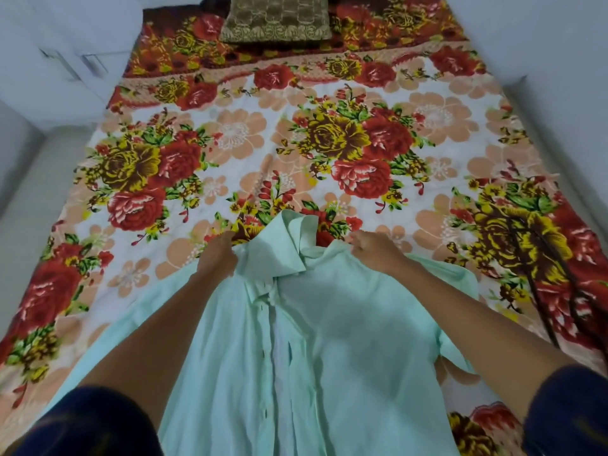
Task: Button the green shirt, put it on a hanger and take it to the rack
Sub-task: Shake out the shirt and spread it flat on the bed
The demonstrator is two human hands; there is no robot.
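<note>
The pale green shirt lies front up at the near end of the bed, collar pointing away from me, its front placket running down the middle. My left hand grips the left shoulder just beside the collar. My right hand grips the right shoulder. The collar stands rumpled between the two hands. A dark hanger lies on the bedspread to the right of the shirt, beyond the right sleeve.
The bed is covered by a floral bedspread in red, yellow and peach. A brown patterned pillow sits at the far end. White cupboard doors stand at the left and a pale wall runs along the right.
</note>
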